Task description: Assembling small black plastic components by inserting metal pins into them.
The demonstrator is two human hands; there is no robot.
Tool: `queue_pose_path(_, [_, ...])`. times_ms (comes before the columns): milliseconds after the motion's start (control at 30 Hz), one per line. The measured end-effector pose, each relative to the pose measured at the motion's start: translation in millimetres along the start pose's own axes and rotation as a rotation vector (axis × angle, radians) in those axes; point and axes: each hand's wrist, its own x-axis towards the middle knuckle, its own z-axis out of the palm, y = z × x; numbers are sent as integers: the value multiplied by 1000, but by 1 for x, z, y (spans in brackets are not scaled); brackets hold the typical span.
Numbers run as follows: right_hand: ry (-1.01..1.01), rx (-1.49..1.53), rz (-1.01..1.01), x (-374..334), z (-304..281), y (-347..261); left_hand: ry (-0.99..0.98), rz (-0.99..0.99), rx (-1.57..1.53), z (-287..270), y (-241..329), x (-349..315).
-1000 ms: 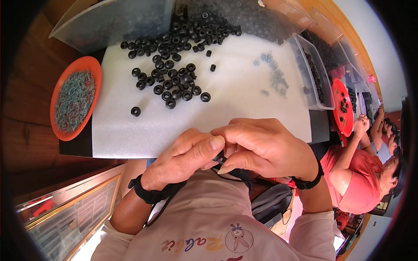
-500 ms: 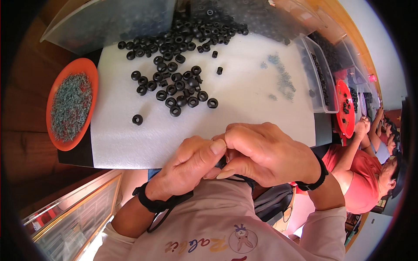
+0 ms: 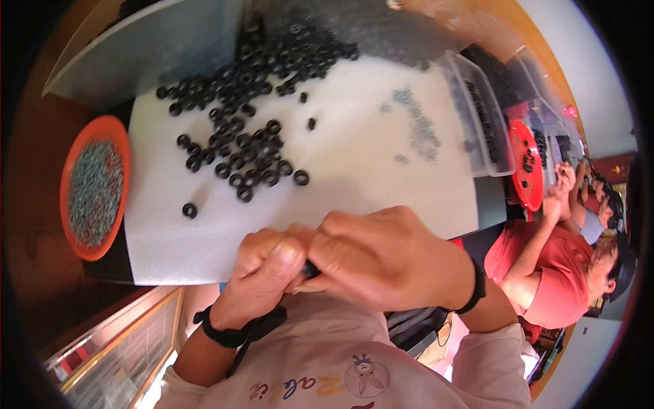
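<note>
White mat (image 3: pixel 354 177); ring (image 3: pixel 310 270) between fingers (image 3: pixel 289 253).

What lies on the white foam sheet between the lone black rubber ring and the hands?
Nothing: in the head view, the white foam sheet is bare between the lone black rubber ring and the left hand.

A clear plastic bag (image 3: pixel 409 31) of black rings lies open at the upper middle; no labels, signs or screens show.
</note>
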Motion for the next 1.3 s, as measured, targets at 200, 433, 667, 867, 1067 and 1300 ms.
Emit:
queue_pose_path(200, [184,-83,-2,-23,-17,-6,-74,-75,11,5,3,3])
queue_pose_path(433, [-26,-375,156,-62,-46,-5,-84,-16,65,6,-4,-1])
queue_pose_path(667, [647,14,945,-110,-131,82,-55,14,-8,9,-2,2])
queue_pose_path(867, [585,113,836,-133,-134,112,-54,38,-13,9,-5,3])
queue_pose_path(1067, [372,129,522,-40,-115,31,-93,32,62,6,-3,2])
queue_pose_path(1300, [-76,-217,294,34,-46,82,-88,-4,58,7,-2,-2])
